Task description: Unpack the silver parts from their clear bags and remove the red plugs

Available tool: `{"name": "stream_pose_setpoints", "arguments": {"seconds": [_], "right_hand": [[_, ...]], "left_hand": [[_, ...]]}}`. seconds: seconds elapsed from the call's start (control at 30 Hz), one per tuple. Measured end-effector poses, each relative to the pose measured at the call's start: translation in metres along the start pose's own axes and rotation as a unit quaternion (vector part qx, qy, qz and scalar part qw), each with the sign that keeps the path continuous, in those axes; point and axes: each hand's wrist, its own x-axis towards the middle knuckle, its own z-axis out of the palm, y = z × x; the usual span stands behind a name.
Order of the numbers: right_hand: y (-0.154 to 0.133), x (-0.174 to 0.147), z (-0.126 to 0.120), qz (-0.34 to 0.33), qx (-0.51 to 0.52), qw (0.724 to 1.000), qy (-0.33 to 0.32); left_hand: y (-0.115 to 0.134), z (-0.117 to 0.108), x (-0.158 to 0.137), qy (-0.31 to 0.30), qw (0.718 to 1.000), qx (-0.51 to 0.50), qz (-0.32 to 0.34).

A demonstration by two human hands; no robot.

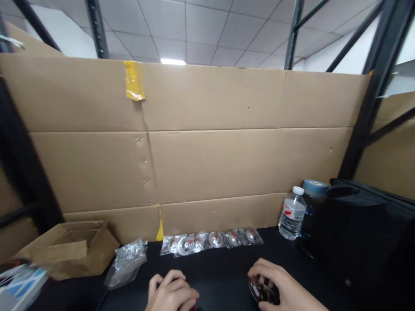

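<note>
Two hands were seen low on the clock face of the view, over one black tabletop (223,266). At five o'clock, one dark, glossy round object (256,290) was gripped by the right hand (271,283), its edge enclosed between curled fingers and thumb. Between six and seven, the left hand (173,293) was held with bent fingers; one small red item (193,308) was mostly hidden beneath it, and whether it was grasped could not be told. At six, beyond the hands, at least six shiny metal discs (215,239) in clear wrappers were lined up, some overlapped, so an exact count could not be made. One crumpled plastic bag (127,262) was placed between seven and eight, just beside one open cardboard box (97,255) at eight. One water bottle (292,214) was stood at four, with one blue-lidded jar (314,187) partly hidden behind it. Two yellow tape pieces (134,81) were seen, at ten and between seven and eight, against one cardboard partition (214,168).
</note>
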Motion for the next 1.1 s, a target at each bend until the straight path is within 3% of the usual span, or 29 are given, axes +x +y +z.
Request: {"name": "stream_pose_setpoints", "arguments": {"seconds": [0.2, 0.37, 0.47, 0.57, 0.73, 0.87, 1.03, 1.1], "right_hand": [[0.013, 0.006, 0.019, -0.109, 0.006, 0.994, -0.012], [0.019, 0.012, 0.038, -0.223, 0.042, 0.974, -0.003], [0.022, 0.014, 0.049, -0.253, 0.077, 0.964, 0.008], [0.025, 0.017, 0.059, -0.269, 0.117, 0.956, 0.008], [0.034, 0.023, 0.076, -0.296, 0.186, 0.937, -0.019], [0.039, 0.028, 0.091, -0.304, 0.21, 0.929, -0.019], [0.034, 0.026, 0.094, -0.3, 0.188, 0.935, 0.01], [0.03, 0.024, 0.093, -0.288, 0.187, 0.939, 0.013]], "left_hand": [[0.042, -0.01, 0.0, 0.07, 0.993, -0.079, 0.051], [0.076, -0.009, 0.004, 0.077, 0.985, -0.151, -0.009], [0.084, -0.003, 0.006, 0.113, 0.969, -0.212, -0.06], [0.078, 0.01, 0.006, 0.13, 0.957, -0.255, -0.05], [0.069, 0.028, 0.009, 0.094, 0.967, -0.225, -0.071], [0.078, 0.025, 0.009, 0.067, 0.977, -0.195, -0.044], [0.082, 0.019, 0.005, 0.094, 0.99, -0.106, 0.027], [0.081, 0.022, 0.004, 0.127, 0.988, -0.081, 0.022]]}}
